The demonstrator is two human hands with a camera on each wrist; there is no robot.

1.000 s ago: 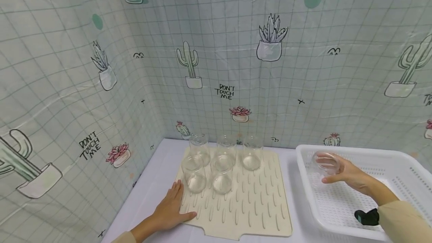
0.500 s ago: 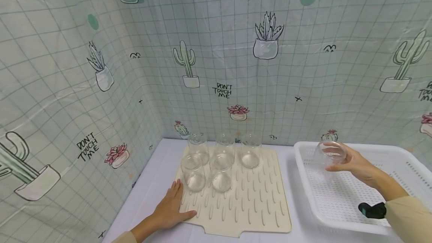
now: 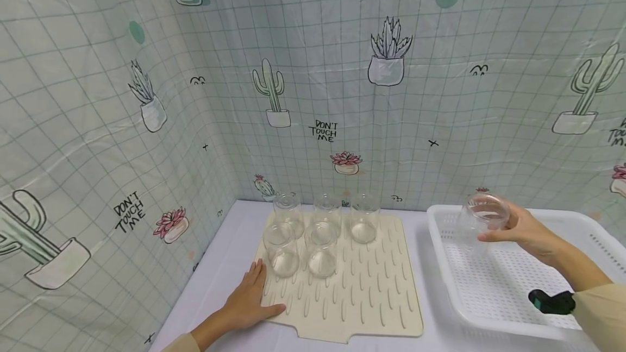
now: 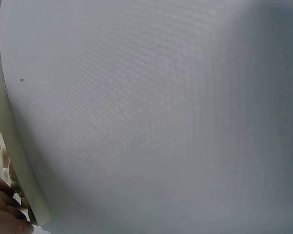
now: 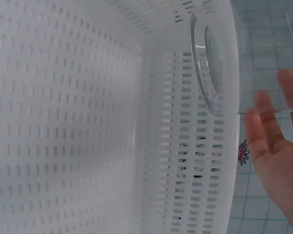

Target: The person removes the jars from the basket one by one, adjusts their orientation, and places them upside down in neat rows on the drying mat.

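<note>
My right hand [image 3: 530, 235] grips a clear drinking glass [image 3: 481, 219] over the back left part of the white basket [image 3: 442, 265]. The glass is tilted a little. In the right wrist view, the fingers of the right hand [image 5: 278, 146] curve around the side of the glass [image 5: 201, 63], and its thick base faces the basket. My left hand [image 3: 246, 297] rests with straight, spread fingers on the left edge of a cream ribbed drying mat [image 3: 369, 297]. Several more clear glasses [image 3: 321, 251] stand on the mat's back and left parts.
The basket has slotted walls [image 5: 190, 161] and stands right of the mat on a white tabletop [image 3: 215, 259]. Behind and to the left hangs a checked curtain [image 3: 318, 69] with cactus prints. A black strap [image 3: 552, 302] sits at my right cuff.
My right hand has lifted the glass and moved it slightly to the right above the basket. The left hand and the glasses on the mat have stayed put.
</note>
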